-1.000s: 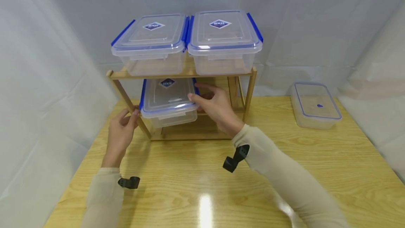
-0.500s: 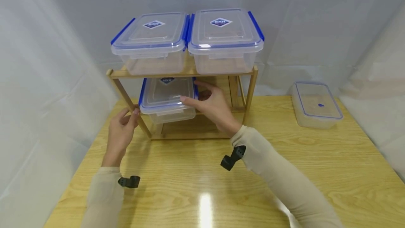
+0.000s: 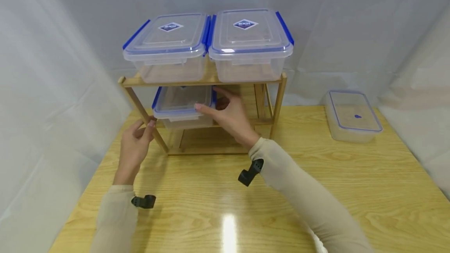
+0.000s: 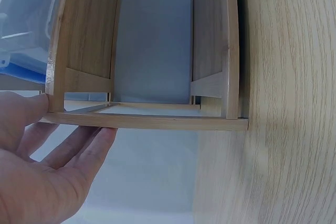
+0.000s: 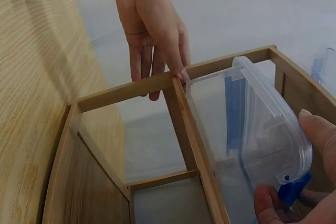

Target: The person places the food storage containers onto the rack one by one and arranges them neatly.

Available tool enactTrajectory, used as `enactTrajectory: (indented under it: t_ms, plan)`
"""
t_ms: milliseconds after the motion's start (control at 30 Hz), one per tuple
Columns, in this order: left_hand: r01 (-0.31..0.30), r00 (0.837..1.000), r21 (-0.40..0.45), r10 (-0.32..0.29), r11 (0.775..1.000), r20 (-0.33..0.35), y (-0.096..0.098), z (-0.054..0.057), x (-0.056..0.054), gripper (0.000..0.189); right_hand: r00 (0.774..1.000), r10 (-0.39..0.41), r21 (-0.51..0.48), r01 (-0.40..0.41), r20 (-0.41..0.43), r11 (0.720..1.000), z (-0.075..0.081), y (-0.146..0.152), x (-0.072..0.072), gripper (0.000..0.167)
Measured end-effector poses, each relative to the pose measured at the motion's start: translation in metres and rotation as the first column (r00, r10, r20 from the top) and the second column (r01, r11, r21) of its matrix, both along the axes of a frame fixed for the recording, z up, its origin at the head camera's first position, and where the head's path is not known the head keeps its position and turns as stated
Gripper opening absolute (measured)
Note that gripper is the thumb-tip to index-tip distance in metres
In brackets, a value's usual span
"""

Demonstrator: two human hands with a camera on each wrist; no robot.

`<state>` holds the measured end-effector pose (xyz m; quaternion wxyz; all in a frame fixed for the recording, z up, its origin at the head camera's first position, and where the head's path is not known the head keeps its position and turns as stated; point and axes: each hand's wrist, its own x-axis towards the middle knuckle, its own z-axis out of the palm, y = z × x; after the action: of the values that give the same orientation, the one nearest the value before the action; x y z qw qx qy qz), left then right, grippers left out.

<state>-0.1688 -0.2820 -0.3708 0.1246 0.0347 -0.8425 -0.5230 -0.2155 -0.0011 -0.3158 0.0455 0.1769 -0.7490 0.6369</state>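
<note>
A clear plastic food container with blue side clips sits on the left of the middle shelf of a wooden rack. My right hand grips its right side, thumb on the lid's front corner and fingers along the right clip. In the right wrist view, fingertips reach around the blue clip. My left hand holds the rack's left front post, thumb in front and fingers behind. From the left wrist, this hand is pinching the frame at the shelf's end. The container's far end is hidden under the top shelf.
Two similar lidded containers, one on the left and one on the right, stand side by side on the top shelf. Another container with a thin blue seal stands on the wooden table at right. White sheeting hangs behind.
My right hand has pushed the container deeper into the middle shelf, its front edge moving back and levelling out. The left hand has stayed on the post.
</note>
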Motion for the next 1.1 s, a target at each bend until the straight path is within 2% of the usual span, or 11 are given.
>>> enactTrajectory:
  t_ms: [500, 633, 900, 1100]
  plan:
    - [-0.009, 1.000, -0.005, 0.009, 1.000, 0.009, 0.000, -0.001, 0.000, 0.050, 0.999, -0.042, 0.029, 0.043, -0.022, 0.999, -0.003, -0.009, -0.009, 0.078]
    - [-0.003, 1.000, -0.003, 0.003, 1.000, 0.009, 0.000, -0.002, 0.000, 0.050, 0.999, -0.015, 0.025, 0.016, -0.036, 1.000, -0.003, -0.007, -0.009, 0.078]
    - [-0.004, 1.000, -0.008, 0.004, 1.000, 0.010, 0.001, 0.000, 0.001, 0.051, 0.994, 0.045, 0.028, -0.042, -0.103, 0.999, -0.005, 0.002, -0.002, 0.078]
    - [-0.002, 1.000, 0.001, 0.002, 1.000, 0.016, 0.000, 0.001, 0.002, 0.052, 0.991, 0.064, 0.055, -0.058, -0.116, 0.997, -0.004, 0.014, 0.012, 0.078]
